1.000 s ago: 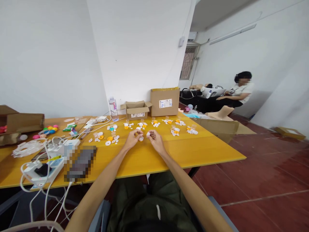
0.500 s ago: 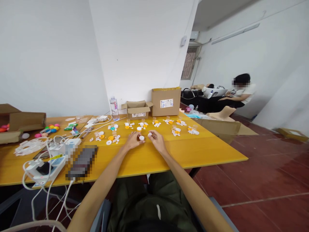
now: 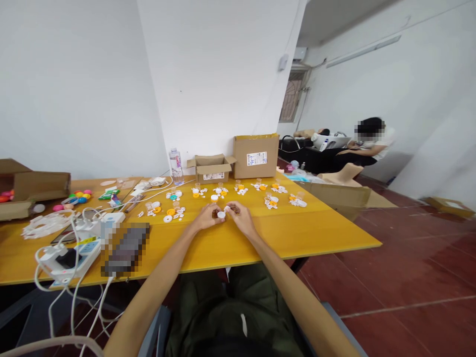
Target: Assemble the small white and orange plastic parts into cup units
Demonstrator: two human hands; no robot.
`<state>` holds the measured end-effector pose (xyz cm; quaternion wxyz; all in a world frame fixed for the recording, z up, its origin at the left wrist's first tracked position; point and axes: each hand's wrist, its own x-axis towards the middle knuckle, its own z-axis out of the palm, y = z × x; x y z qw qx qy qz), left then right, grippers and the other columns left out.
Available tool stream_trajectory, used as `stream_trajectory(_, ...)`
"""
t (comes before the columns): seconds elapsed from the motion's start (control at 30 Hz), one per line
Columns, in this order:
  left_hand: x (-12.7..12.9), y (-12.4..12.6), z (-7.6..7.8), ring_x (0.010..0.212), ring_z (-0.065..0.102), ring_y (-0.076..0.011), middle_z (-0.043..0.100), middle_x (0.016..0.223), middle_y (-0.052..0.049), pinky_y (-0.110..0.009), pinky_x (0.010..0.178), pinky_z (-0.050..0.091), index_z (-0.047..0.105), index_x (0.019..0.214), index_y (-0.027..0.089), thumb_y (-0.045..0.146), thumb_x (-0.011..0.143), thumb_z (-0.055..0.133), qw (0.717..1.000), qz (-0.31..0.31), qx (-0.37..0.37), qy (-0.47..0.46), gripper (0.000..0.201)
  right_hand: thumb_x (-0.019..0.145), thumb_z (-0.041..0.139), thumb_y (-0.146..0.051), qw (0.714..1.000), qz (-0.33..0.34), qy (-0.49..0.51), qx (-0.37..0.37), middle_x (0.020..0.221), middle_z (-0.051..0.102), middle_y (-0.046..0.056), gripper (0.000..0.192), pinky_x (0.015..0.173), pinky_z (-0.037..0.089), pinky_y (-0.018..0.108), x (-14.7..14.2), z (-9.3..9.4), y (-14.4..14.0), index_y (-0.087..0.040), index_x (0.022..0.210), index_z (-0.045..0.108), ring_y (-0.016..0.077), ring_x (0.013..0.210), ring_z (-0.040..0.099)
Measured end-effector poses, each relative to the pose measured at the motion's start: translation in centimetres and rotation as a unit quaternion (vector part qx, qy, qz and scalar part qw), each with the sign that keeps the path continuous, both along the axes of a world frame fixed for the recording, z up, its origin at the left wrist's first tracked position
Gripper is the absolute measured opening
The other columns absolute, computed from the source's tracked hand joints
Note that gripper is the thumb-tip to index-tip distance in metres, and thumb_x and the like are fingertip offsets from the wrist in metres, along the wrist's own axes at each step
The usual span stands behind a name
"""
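Observation:
My left hand (image 3: 207, 217) is closed on a small round white plastic cup (image 3: 221, 215), held just above the table. Close beside it, the fingers of my right hand (image 3: 240, 217) pinch a small white plastic piece with holes (image 3: 227, 210), near the cup's rim; whether the two touch I cannot tell. Just beyond my hands stands a white-capped round part (image 3: 214, 198). Around it lie little groups of white and orange plastic parts, among them an orange ring (image 3: 170, 212) and a white disc (image 3: 167, 218) to the left.
An open carton (image 3: 211, 171), a taller closed carton (image 3: 256, 157) and a water bottle (image 3: 176, 167) line the back of the table (image 3: 297, 233). At left lie a power strip (image 3: 87, 253) with tangled cables and a dark pixelated device (image 3: 126, 249). A person (image 3: 372, 141) sits at far right.
My hands have come closer together. The white cup has shifted right and tilted to show its opening, and the white piece has moved left beside it.

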<state>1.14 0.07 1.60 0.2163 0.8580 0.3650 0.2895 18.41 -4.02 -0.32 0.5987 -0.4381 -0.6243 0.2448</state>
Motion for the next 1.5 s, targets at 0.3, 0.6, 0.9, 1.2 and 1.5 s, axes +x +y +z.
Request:
stream_trajectory(0.3, 0.1, -0.3, 0.2, 0.083, 0.055, -0.0196, 0.062, 0.084, 0.000, -0.034, 0.082, 0.046, 0.065, 0.083, 0.020, 0.035, 0.073, 0.071, 1.000, 0.001, -0.001, 0.014, 0.019, 0.083, 0.060, -0.035, 0.998, -0.003, -0.058, 0.034, 0.086, 0.073, 0.004, 0.015, 0.078, 0.055, 0.034, -0.2, 0.3, -0.5, -0.023, 0.085, 0.070, 0.0204, 0.081, 0.067)
stream_trajectory(0.6, 0.1, -0.4, 0.2, 0.088, 0.057, -0.0217, 0.063, 0.087, -0.002, -0.035, 0.086, 0.047, 0.066, 0.088, 0.020, 0.034, 0.075, 0.071, 1.000, 0.006, 0.013, 0.023, 0.020, 0.088, 0.055, -0.028, 0.987, -0.010, -0.144, 0.072, 0.087, 0.071, 0.004, 0.015, 0.082, 0.052, 0.035, -0.4, 0.8, -1.0, -0.026, 0.086, 0.071, 0.0219, 0.086, 0.064)
stream_trajectory(0.9, 0.2, -1.0, 0.6, 0.089, 0.056, -0.0226, 0.062, 0.091, -0.003, -0.039, 0.088, 0.046, 0.068, 0.089, 0.021, 0.033, 0.077, 0.070, 0.999, 0.016, 0.018, 0.037, 0.018, 0.089, 0.054, -0.025, 0.983, -0.011, -0.166, 0.080, 0.090, 0.069, 0.004, 0.012, 0.080, 0.052, 0.034, -0.4, 0.7, -1.4, -0.026, 0.086, 0.066, 0.0213, 0.085, 0.063)
stream_trajectory(1.2, 0.2, -0.9, 0.5, 0.090, 0.056, -0.0230, 0.062, 0.092, -0.003, -0.038, 0.089, 0.046, 0.068, 0.089, 0.021, 0.034, 0.078, 0.068, 0.999, 0.013, 0.020, 0.043, 0.017, 0.089, 0.053, -0.026, 0.983, -0.024, -0.167, 0.074, 0.088, 0.070, 0.004, 0.013, 0.077, 0.052, 0.034, -0.4, 0.9, -1.4, -0.027, 0.086, 0.065, 0.0226, 0.083, 0.063)
stream_trajectory(1.5, 0.1, -0.8, 0.6, 0.088, 0.056, -0.0223, 0.061, 0.090, -0.003, -0.038, 0.088, 0.046, 0.067, 0.084, 0.020, 0.033, 0.077, 0.069, 0.999, 0.003, 0.021, 0.026, 0.014, 0.090, 0.053, -0.027, 0.983, -0.016, -0.165, 0.076, 0.089, 0.071, 0.004, 0.014, 0.079, 0.051, 0.034, -0.5, 0.8, -1.2, -0.027, 0.085, 0.066, 0.0227, 0.085, 0.063)
